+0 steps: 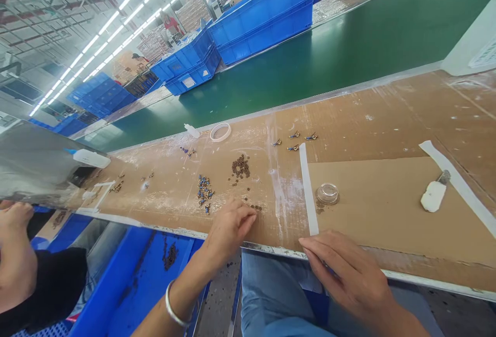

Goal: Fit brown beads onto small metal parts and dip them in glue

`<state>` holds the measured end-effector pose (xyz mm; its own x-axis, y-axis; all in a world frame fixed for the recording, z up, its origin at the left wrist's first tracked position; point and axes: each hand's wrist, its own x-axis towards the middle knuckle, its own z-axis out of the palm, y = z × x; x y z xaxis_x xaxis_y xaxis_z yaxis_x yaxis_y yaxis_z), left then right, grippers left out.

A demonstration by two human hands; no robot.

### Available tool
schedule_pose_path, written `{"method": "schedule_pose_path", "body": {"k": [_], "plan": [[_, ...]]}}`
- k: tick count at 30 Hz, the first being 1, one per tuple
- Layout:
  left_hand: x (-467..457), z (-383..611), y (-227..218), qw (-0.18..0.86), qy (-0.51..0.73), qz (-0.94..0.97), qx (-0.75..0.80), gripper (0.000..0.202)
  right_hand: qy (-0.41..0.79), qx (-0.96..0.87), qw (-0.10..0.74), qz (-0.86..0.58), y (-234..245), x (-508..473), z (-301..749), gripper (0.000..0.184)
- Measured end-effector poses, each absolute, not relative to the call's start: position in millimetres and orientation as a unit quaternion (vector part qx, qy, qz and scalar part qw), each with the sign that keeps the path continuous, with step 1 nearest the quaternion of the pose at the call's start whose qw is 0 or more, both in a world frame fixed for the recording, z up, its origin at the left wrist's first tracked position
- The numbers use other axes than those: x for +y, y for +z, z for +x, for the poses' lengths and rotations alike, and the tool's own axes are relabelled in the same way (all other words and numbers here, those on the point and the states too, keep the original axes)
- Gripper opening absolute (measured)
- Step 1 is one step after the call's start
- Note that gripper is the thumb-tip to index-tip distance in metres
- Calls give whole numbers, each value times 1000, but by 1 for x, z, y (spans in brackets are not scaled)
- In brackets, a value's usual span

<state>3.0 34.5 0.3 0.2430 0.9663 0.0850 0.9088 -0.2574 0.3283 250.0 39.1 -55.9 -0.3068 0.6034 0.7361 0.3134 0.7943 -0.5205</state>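
My left hand (pixel 233 225) rests at the near side of the cardboard-covered table, its fingers curled and closed. Small brown discs (pixel 256 207) lie right by its fingertips; whether it pinches one is hidden. Beyond it is a pile of brown ring-like discs (pixel 241 165). A cluster of small blue-and-gold figures (pixel 203 189) lies to the left. Over the table's front edge, my right hand (pixel 344 270) holds its fingers together in a pinch, and anything between them is too small to make out. A clear round dish (pixel 327 193) sits beyond it, beside a white tape strip (pixel 308 189).
A white bottle with a brush-like tip (pixel 434 196) lies at right. Several figures (pixel 293 148), a tape roll (pixel 220 132) and a small bottle (pixel 191 131) are farther back. Behind runs a green conveyor (pixel 349 47) with blue crates (pixel 267 16). Another person's arm (pixel 15 254) is at left.
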Motion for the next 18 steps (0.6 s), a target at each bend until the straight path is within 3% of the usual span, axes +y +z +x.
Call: {"method": "schedule_pose_path", "body": {"k": [18], "plan": [[6, 10, -34, -94, 213, 775, 588, 10, 146, -806, 495, -290, -59, 37, 252, 19]]}}
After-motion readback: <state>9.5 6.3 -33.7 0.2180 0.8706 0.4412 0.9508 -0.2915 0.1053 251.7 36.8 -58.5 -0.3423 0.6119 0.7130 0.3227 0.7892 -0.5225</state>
